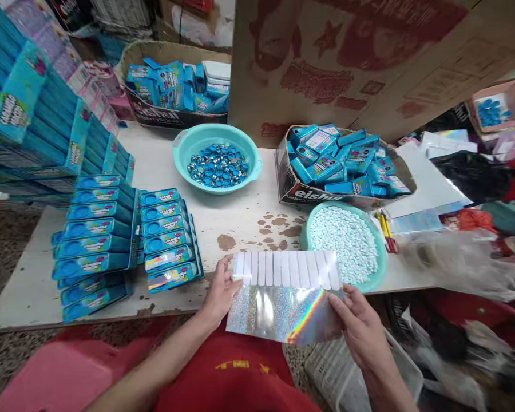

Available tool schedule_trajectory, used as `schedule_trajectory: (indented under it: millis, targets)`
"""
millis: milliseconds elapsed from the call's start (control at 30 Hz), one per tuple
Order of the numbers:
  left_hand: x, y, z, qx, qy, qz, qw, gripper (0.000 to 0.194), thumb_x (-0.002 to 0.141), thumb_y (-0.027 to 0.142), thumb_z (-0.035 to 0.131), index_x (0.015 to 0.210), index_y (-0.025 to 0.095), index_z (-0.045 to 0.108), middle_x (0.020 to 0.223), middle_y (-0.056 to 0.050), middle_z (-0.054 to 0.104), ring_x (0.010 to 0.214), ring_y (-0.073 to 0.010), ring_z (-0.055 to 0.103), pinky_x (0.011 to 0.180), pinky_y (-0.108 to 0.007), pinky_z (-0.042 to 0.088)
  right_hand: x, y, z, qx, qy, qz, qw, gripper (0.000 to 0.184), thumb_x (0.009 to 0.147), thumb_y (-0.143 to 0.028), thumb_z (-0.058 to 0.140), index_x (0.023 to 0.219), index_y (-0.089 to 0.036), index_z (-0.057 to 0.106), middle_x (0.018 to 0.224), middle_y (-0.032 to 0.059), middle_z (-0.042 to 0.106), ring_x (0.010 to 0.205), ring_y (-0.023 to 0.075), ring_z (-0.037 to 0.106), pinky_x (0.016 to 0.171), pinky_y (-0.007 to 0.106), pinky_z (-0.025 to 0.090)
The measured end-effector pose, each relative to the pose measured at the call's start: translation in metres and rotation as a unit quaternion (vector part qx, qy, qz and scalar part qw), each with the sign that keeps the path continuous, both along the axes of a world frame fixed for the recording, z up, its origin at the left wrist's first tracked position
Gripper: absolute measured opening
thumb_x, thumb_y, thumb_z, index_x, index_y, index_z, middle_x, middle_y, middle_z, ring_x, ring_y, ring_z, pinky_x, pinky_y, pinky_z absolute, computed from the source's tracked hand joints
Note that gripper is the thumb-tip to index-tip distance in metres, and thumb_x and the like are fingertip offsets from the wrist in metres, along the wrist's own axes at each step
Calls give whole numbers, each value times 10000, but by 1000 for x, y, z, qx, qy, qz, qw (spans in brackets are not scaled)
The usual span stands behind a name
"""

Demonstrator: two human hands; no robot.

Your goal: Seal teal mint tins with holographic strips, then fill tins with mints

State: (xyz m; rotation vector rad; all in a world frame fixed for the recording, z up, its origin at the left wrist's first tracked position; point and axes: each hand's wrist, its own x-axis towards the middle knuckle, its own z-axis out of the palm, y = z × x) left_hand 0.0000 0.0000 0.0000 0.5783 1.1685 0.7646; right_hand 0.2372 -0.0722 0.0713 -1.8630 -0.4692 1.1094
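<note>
Lower centre: shiny sheet (278,315) | left hand (220,290) pinches its left edge, thumb on top | right hand (359,313) grips right edge

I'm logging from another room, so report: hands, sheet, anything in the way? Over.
Left hand: grip on sheet, left side. Right hand: grip on its right side. Sheet shiny, spread between both. Pellet bowl partly hidden behind far right corner.
</note>
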Motion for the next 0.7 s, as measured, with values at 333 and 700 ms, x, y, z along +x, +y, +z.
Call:
schedule_trajectory:
  millis: [333, 700]
  targets:
    - [-19, 3, 27, 65, 69, -173, 980, 547, 660, 277, 698, 1190, 189, 593, 876, -18, 660, 755, -153, 578, 686, -256, 458, 14, -26, 0, -3, -92, 27, 995, 661, 597, -440, 794, 1181, -180, 623, 829, 50, 702, 690, 175, 638, 563, 248, 525]
    - [-26, 14, 67, 466, 363, -183, 786, 204, 873, 285, 534, 799, 224, 714, 1015, -62, 591, 968, -180, 546, 829, -299, 456, 30, -22, 22, 8, -347, 154, 925, 409, 683, -591, 649, 783, -201, 726, 761, 53, 635, 717, 205, 606, 655, 329, 509]
